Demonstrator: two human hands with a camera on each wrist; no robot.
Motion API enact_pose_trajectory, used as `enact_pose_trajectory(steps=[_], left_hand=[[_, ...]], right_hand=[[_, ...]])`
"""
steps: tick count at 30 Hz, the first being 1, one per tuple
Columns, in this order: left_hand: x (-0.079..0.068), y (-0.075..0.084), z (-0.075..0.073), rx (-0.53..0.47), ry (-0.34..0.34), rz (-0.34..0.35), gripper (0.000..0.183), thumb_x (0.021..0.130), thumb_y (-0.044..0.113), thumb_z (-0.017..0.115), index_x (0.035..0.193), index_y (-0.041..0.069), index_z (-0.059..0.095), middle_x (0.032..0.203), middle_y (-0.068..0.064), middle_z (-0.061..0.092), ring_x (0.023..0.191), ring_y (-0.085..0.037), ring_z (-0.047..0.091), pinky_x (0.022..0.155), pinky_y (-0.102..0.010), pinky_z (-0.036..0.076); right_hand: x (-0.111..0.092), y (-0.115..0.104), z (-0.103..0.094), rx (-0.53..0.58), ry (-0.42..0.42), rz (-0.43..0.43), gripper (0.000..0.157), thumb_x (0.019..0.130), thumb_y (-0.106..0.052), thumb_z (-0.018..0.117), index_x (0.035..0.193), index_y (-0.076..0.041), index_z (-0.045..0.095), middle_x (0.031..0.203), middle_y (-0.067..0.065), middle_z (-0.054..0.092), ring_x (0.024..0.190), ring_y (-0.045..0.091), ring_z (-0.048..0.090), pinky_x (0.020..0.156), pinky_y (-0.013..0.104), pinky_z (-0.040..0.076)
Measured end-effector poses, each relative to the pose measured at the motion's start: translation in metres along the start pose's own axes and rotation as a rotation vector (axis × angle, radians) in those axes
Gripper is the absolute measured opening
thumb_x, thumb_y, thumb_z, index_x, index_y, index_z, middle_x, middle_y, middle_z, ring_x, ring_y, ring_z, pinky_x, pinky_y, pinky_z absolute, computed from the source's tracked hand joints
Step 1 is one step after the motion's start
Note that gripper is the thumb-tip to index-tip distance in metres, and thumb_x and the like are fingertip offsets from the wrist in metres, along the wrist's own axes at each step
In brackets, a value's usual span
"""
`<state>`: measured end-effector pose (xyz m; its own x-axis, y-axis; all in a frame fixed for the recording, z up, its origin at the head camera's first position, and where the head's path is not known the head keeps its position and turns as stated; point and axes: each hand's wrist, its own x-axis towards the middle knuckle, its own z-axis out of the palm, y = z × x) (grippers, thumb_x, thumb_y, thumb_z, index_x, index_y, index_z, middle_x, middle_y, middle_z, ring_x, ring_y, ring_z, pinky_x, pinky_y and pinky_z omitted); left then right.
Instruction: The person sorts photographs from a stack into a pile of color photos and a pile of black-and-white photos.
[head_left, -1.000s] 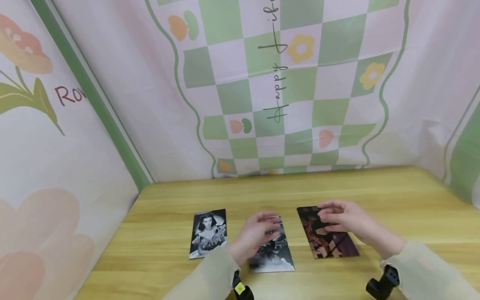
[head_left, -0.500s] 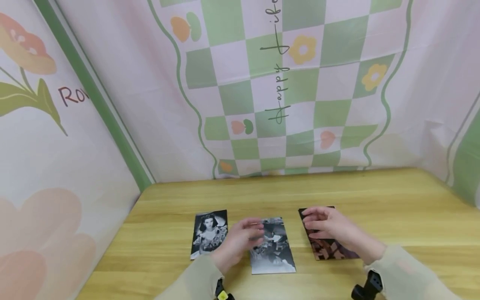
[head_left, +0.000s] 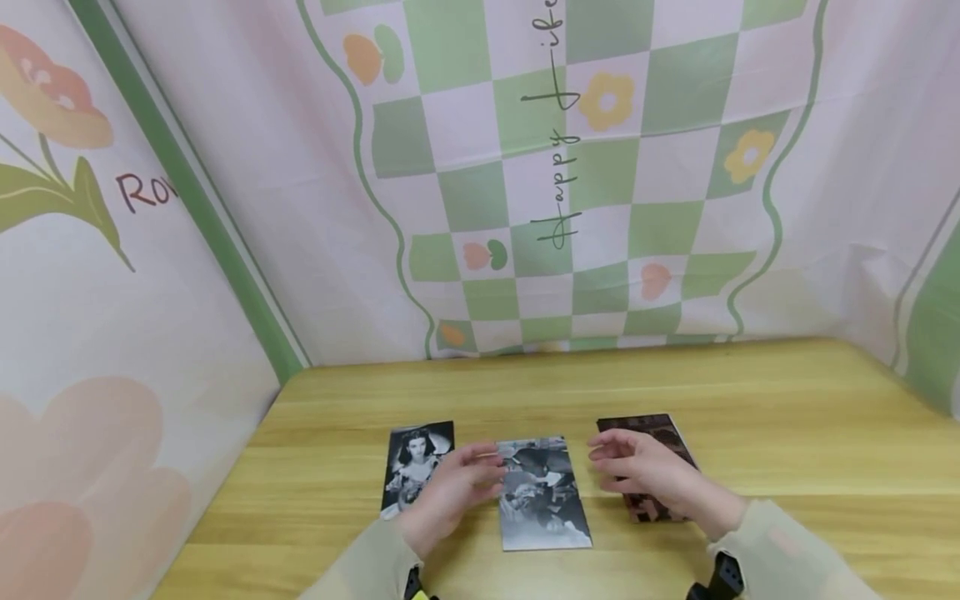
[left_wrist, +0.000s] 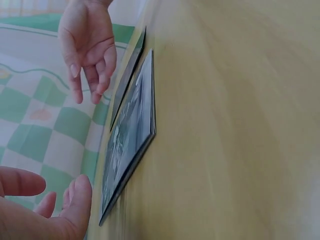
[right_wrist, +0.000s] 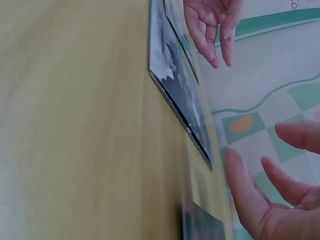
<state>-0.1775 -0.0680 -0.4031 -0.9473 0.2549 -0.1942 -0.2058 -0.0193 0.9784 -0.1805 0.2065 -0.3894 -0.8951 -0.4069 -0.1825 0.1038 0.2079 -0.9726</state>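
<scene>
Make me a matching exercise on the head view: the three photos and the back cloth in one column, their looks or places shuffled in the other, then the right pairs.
Things:
1. left photo
2. middle photo
3. right photo
4. back cloth

Looks or places:
A. dark, brownish
B. green and white checks
C. black-and-white portrait
D. greyish, between two others

Pairs: 1-C, 2-D, 3-A, 4-B

Pale wood table, busy grey photo lying on it, a black-and-white portrait just left of that, dark reddish picture to its right.
</scene>
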Motion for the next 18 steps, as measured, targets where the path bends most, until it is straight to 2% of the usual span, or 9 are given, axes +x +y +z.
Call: enact_pose_trajectory(steps=[7,13,18], left_hand=[[-0.004,-0.003,-0.008,0.009,-0.015,0.011,0.044,0.089,-0.002,0.053,0.13,-0.013,0.042,0.125,-0.029,0.052,0.104,-0.024,0.061,0.093,-0.037,0.054],[-0.006,-0.006,-0.011,0.027,-0.004,-0.026,0.042,0.091,-0.001,0.052,0.13,-0.013,0.042,0.126,-0.028,0.052,0.105,-0.022,0.06,0.092,-0.037,0.054],[-0.008,-0.01,-0.013,0.025,-0.014,-0.032,0.043,0.092,-0.001,0.05,0.131,-0.014,0.039,0.128,-0.03,0.05,0.108,-0.026,0.059,0.093,-0.037,0.054]], right_hand=[[0.002,0.004,0.006,0.042,-0.025,0.053,0.046,0.093,0.002,0.051,0.133,0.016,0.032,0.129,0.036,0.042,0.111,0.029,0.057,0.09,0.041,0.055],[0.004,0.005,0.01,0.026,-0.032,0.058,0.044,0.092,0.001,0.053,0.131,0.015,0.035,0.131,0.036,0.042,0.112,0.03,0.056,0.091,0.042,0.054],[0.005,0.007,0.013,0.034,-0.026,0.062,0.044,0.091,0.002,0.054,0.129,0.015,0.036,0.131,0.036,0.042,0.111,0.028,0.057,0.091,0.041,0.054]])
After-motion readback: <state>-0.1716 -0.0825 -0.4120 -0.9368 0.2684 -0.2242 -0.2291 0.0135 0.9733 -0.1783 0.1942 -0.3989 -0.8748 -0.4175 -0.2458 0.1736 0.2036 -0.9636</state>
